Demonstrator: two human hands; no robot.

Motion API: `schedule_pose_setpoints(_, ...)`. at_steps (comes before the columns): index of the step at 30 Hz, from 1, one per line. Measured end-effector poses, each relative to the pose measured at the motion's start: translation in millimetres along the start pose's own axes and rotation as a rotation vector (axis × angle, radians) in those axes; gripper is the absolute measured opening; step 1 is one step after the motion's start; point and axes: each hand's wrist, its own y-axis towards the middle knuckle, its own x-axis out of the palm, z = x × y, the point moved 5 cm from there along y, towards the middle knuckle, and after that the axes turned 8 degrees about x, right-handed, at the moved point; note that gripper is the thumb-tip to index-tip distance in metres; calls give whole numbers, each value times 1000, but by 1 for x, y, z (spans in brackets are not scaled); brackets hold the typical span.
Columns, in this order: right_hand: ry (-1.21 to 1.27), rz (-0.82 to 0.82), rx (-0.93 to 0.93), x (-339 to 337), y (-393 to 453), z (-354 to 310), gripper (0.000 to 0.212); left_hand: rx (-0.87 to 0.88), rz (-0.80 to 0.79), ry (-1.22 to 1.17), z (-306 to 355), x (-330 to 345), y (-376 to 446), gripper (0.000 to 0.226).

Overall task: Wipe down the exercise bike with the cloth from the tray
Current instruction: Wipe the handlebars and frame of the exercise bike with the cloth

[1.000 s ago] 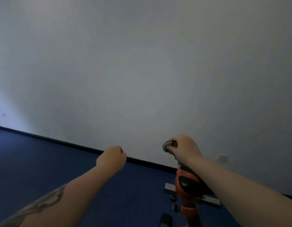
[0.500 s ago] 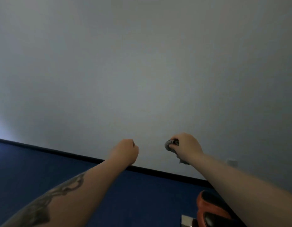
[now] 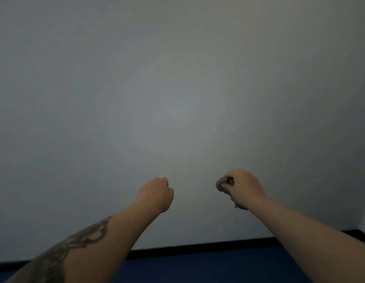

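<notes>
My right hand (image 3: 246, 185) is held out in front of the wall, shut on a crumpled grey cloth (image 3: 220, 184) that pokes out past the fingers and hangs a little under the wrist. My left hand (image 3: 157, 194) is a closed fist with nothing in it, level with the right hand and about a hand's width to its left. The exercise bike and the tray are out of view.
A plain grey-white wall (image 3: 177, 88) fills most of the view. Along its foot runs a black skirting strip (image 3: 198, 249), with blue floor (image 3: 198, 266) below it between my forearms.
The view has tilted upward, so the orange bike has dropped out of the bottom of the frame. Both hands stay raised, the right still gripping the cloth.
</notes>
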Motion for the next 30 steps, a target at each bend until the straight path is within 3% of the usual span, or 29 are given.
schedule_pose_setpoints(7,-85,128,204,-25,37,23,17,247,-10,-16,31,5,99,35)
schedule_pose_setpoints(11,-124,203,324,-48,60,56,17,398,44,-44,86,12,148,37)
schedule_pose_setpoints(30,-287,461,652,-119,152,227,20,868,-25,-268,351,83,302,38)
